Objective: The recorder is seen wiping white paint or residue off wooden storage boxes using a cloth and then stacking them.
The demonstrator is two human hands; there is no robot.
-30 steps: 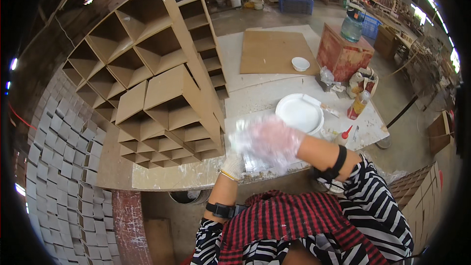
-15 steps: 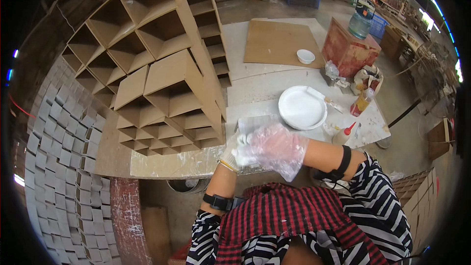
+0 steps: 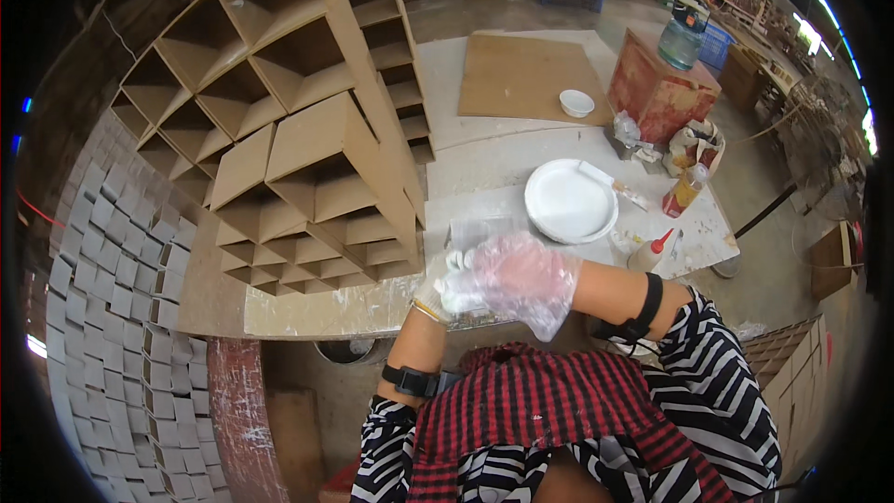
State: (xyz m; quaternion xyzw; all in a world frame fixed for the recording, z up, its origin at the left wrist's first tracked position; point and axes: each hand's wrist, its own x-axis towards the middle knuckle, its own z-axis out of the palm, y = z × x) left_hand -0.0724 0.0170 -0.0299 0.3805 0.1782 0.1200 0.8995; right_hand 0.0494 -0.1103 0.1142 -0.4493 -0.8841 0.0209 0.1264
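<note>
Head view: the fingers of the left hand [image 3: 441, 289], covered by a white knit glove [image 3: 431, 302], are bent in against those of the right hand [image 3: 521, 272], covered by a baggy clear plastic glove [image 3: 551, 305]. How far either set is opened cannot be told, nor whether anything is gripped; the fingertips are hidden by overlap. Just beyond, a glossy greyish sheet [image 3: 475, 230] is seen flat on the white tabletop [image 3: 475, 168], partly covered by the hands.

Risks (judged): the plastic glove could be snagged or pulled loose, because of its slack cuff. The sheet could be dragged by a low forearm. The brush [image 3: 631, 195], rested across the rim of the round white tub [image 3: 529, 214] with its handle projecting, could be knocked by a wide right sweep; the red-tipped squeeze bottle [image 3: 646, 256], near the right forearm, could be toppled likewise.

Edges: the table's front edge is placed close under the wrists. The left side is bounded by the cardboard compartment unit [image 3: 396, 177]. Widest room is judged to be offered straight ahead, between unit and tub, toward the brown board [image 3: 526, 74].
</note>
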